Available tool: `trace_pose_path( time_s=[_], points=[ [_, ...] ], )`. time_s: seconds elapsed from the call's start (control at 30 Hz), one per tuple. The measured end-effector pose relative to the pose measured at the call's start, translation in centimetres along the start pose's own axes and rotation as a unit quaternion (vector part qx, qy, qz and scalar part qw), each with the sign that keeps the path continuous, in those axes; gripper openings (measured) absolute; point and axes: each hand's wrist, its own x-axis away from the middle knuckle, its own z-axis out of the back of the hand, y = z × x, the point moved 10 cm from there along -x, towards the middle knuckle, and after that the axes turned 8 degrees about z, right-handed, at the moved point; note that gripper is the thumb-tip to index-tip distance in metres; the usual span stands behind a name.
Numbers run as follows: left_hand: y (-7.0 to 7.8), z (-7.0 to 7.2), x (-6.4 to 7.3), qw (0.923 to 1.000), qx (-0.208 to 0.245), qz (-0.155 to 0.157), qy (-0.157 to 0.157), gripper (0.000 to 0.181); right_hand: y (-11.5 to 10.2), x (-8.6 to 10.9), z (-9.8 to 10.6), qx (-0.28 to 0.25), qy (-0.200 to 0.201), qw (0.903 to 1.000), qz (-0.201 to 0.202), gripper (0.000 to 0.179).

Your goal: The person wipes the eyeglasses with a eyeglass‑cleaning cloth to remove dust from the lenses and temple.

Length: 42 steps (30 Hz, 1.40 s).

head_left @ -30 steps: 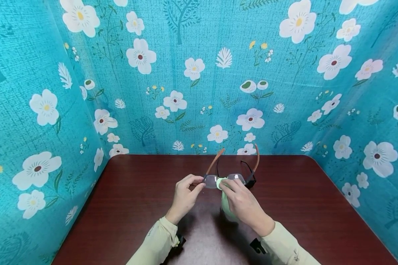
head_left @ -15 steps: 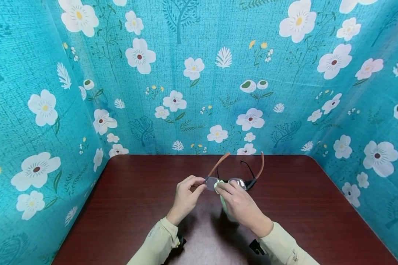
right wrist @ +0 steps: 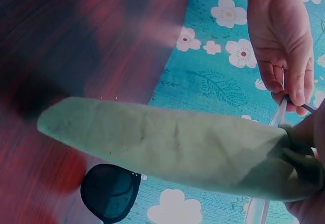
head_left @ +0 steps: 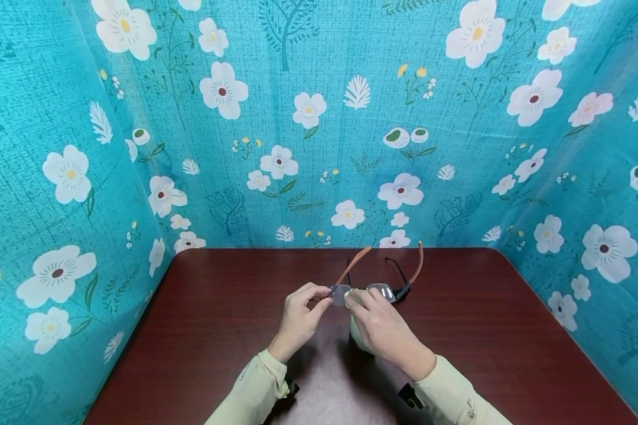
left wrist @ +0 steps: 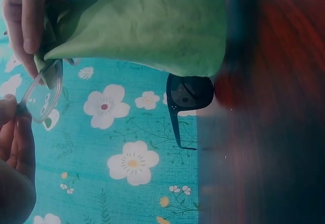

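Observation:
In the head view my left hand (head_left: 300,316) pinches the left hinge corner of a pair of eyeglasses (head_left: 381,291) with clear lenses and orange-brown temples. The temples point away, toward the back wall. My right hand (head_left: 385,324) pinches a pale green cloth (head_left: 358,336) over the inner part of the left lens, by the bridge. From the right fingers the cloth (left wrist: 147,28) hangs down as a long flap in the left wrist view. Its folded upper end (right wrist: 299,158) is bunched in the right fingers, which partly hide the lens.
Black sunglasses (left wrist: 188,92) rest on the dark red-brown table (head_left: 218,319), behind the eyeglasses. A teal flowered curtain (head_left: 298,147) surrounds the table at the back and sides. Black wrist-mount pieces (head_left: 412,395) show at the sleeves.
The eyeglasses have shifted slightly right and their temple tips have dipped. My right hand has moved a little left with the cloth across the left lens; the left hand keeps its pinch.

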Motion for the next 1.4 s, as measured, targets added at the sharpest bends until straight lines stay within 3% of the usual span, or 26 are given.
trace_pose_path(
  time_s=[0.2,0.4,0.5,0.73,0.93,1.4],
  points=[
    [0.3,-0.1,0.0,1.0000,0.002,0.009,-0.003,0.014,0.2,0.0,0.4,-0.011,0.020,0.9997,-0.012,0.027],
    [3.2,0.4,-0.3,0.9999,0.007,0.006,-0.012,0.013,0.5,-0.3,1.3,-0.048,0.076,0.9953,-0.037,0.021],
    [3.8,0.4,-0.3,0.9998,0.003,0.008,-0.018,0.013,0.7,-0.3,1.4,-0.064,0.088,0.9930,-0.046,0.020],
    [3.7,0.4,-0.2,0.9997,0.010,0.006,-0.021,0.013,1.0,-0.2,1.3,-0.082,0.096,0.9901,-0.061,0.017],
    [3.7,0.6,-0.2,0.9996,0.026,0.003,-0.014,0.012,1.2,-0.1,1.5,-0.057,0.105,0.9906,-0.067,0.016],
    [3.4,0.8,-0.1,0.9993,0.033,0.014,-0.008,0.010,0.4,-0.1,1.3,-0.043,0.079,0.9951,-0.041,0.024]
  ],
)
